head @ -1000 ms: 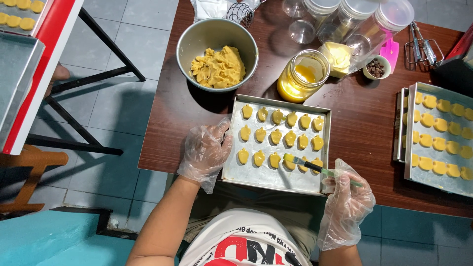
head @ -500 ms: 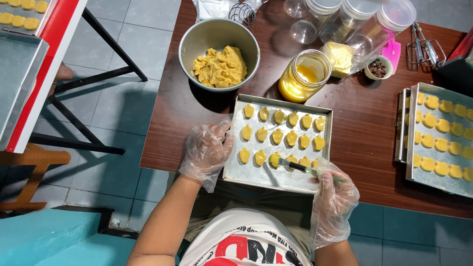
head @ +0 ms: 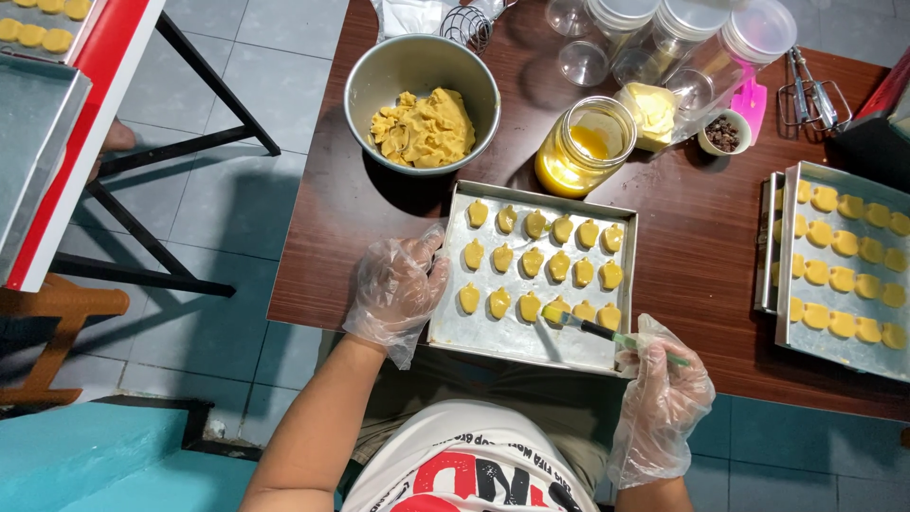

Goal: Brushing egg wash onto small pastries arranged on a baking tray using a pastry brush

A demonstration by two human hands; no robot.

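Gloved and spread wide, the left hand presses flat against the left edge of the metal baking tray, fingers apart, holding nothing. On that tray sit three rows of small yellow dough pieces, near the middle of the brown table. Over to the right hand, also gloved, closed around the handle of a thin pastry brush, bristles touching a piece in the front row. Behind the tray: a steel bowl of dough, then a glass jar of yellow liquid. Far right, a second tray of pieces.
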